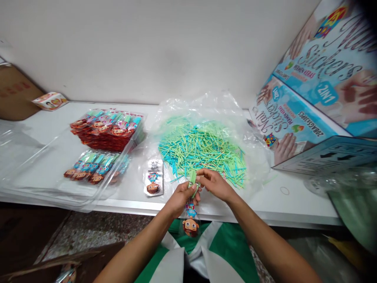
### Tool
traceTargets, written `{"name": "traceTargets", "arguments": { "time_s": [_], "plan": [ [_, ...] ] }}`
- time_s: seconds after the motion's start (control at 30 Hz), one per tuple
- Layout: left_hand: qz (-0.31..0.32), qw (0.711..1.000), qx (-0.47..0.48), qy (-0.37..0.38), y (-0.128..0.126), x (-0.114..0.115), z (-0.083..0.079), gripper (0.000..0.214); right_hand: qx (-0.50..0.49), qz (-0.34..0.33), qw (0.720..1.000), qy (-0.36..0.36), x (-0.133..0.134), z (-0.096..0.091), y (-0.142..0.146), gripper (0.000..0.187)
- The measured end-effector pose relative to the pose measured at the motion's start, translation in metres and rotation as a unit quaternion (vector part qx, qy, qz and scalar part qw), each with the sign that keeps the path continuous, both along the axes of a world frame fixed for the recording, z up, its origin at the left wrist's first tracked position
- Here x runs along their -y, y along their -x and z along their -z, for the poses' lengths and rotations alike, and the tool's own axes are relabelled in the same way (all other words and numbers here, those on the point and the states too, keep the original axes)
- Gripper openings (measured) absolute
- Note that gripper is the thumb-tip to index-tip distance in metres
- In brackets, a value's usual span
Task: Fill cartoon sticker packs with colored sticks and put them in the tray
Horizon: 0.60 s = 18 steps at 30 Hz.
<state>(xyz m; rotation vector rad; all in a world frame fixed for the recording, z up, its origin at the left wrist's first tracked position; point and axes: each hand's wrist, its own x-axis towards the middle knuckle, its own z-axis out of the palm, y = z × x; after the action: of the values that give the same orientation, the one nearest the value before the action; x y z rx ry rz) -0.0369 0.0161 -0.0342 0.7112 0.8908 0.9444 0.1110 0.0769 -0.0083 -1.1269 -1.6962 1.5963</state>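
Note:
My left hand (180, 197) is closed round a small clear packet (191, 225) printed with a cartoon face, which hangs below my fingers. Light green sticks (193, 175) stand up from the top of this hold. The fingertips of my right hand (216, 184) are pinched at the sticks, close against my left fingers. Just beyond both hands spreads a large heap of thin green and blue sticks (203, 149) on a clear plastic bag (256, 157). A flat stack of printed cards (153, 177) with the same cartoon lies left of my hands.
At the left, a clear plastic tray (38, 173) holds filled packets (106, 131) piled up and another group (91, 167) in front. A blue box (294, 122) labelled Nail Stickers stands at the right. A rubber band (284, 191) lies near the table (303, 208) edge.

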Motion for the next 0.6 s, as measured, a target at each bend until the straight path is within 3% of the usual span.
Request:
{"name": "traceTargets", "arguments": {
  "time_s": [0.2, 0.4, 0.5, 0.6],
  "plan": [
    [0.006, 1.000, 0.003, 0.000, 0.0016, 0.0004, 0.0012, 0.030, 0.002, -0.003, 1.000, -0.031, -0.0011, 0.0021, 0.0027, 0.013],
    [0.022, 1.000, 0.011, -0.004, 0.0009, 0.0008, -0.0001, 0.032, -0.003, -0.022, 1.000, -0.014, -0.0004, 0.0009, 0.0033, 0.007],
    [0.022, 1.000, 0.018, -0.009, 0.0003, 0.0013, -0.0006, 0.033, 0.002, 0.000, 1.000, -0.019, 0.0004, 0.0011, 0.0032, 0.002],
    [0.019, 0.999, 0.032, 0.007, -0.0001, 0.0016, -0.0006, 0.034, -0.018, 0.021, 1.000, 0.001, 0.0020, 0.0014, 0.0037, 0.014]
  ]
}}
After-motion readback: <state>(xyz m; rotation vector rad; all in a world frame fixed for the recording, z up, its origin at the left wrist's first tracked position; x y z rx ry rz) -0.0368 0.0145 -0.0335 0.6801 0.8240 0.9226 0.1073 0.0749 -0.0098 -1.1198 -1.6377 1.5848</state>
